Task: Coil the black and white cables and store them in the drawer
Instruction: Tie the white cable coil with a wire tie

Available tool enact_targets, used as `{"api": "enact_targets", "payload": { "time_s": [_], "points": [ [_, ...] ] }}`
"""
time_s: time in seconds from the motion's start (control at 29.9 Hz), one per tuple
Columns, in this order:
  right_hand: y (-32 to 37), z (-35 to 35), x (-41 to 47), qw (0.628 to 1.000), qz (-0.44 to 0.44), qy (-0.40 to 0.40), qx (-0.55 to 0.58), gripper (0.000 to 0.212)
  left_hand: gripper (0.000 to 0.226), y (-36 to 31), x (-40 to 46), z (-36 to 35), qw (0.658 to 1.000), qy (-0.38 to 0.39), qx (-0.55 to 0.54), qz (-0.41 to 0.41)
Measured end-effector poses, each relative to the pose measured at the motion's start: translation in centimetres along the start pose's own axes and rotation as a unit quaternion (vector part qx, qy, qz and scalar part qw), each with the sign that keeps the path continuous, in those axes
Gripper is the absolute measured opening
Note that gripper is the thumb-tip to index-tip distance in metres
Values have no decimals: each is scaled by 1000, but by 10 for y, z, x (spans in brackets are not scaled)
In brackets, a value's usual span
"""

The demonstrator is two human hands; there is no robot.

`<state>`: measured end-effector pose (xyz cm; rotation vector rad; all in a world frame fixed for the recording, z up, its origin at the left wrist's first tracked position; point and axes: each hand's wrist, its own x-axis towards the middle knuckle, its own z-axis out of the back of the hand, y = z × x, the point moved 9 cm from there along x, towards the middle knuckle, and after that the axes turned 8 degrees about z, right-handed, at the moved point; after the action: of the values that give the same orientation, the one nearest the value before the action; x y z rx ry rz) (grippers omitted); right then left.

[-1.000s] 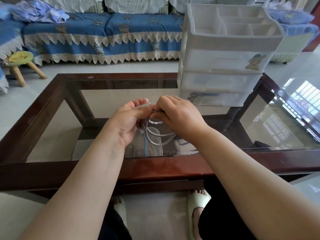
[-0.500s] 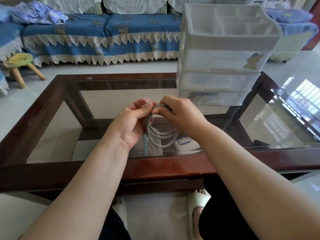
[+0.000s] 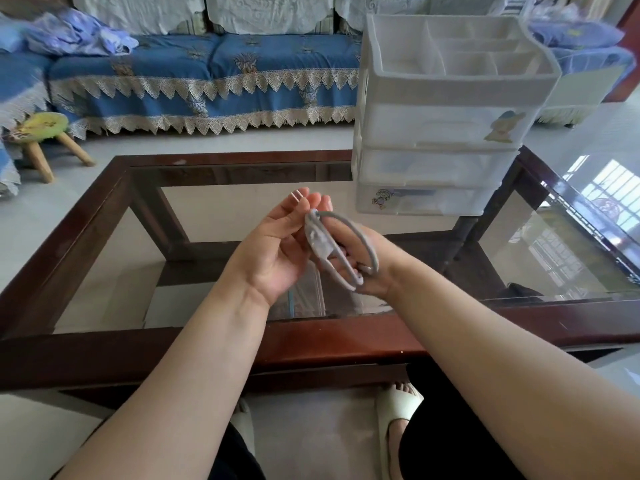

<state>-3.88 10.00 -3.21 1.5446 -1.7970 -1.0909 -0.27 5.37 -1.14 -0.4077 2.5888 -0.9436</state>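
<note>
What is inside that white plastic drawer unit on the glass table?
The drawer unit has an open divided tray on top in which nothing shows. Its three drawers are closed; through the frosted fronts only faint bluish shapes show, too blurred to name.

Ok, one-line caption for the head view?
Both hands hold a coiled white cable above the glass table, drawers closed.

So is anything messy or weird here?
Nothing looks broken or spilled. The white cable is in a neat coil between the left hand and right hand. The drawer unit is upright on the glass table, all drawers shut. Only crumpled cloth lies loose on the sofa.
</note>
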Motion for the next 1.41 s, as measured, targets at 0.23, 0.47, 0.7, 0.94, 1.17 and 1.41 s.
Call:
{"api": "enact_targets", "payload": {
  "time_s": [0.23, 0.47, 0.7, 0.94, 1.17, 1.41],
  "points": [
    [4, 0, 2, 978, 96, -153, -106, 44, 27, 1, 0, 3, 997, -52, 58, 12],
    [40, 8, -15, 895, 181, -228, -338, 24, 14, -12, 10, 20, 995, -77, 30, -50],
    [25, -20, -21, 896, 241, -190, -320, 76, 12, -31, 1, 57, 967, -216, 11, -133],
    [8, -31, -18, 855, 241, -206, -411, 54, 21, -36, -11, 55, 937, -278, 48, -205],
    [46, 14, -13, 913, 197, -262, -243, 26, 13, -35, -6, 51, 944, -268, 64, -181],
    [8, 46, -6, 972, -79, -214, 58, 23, 11, -41, -5, 9, 962, -55, 203, -173]
  ]
}}
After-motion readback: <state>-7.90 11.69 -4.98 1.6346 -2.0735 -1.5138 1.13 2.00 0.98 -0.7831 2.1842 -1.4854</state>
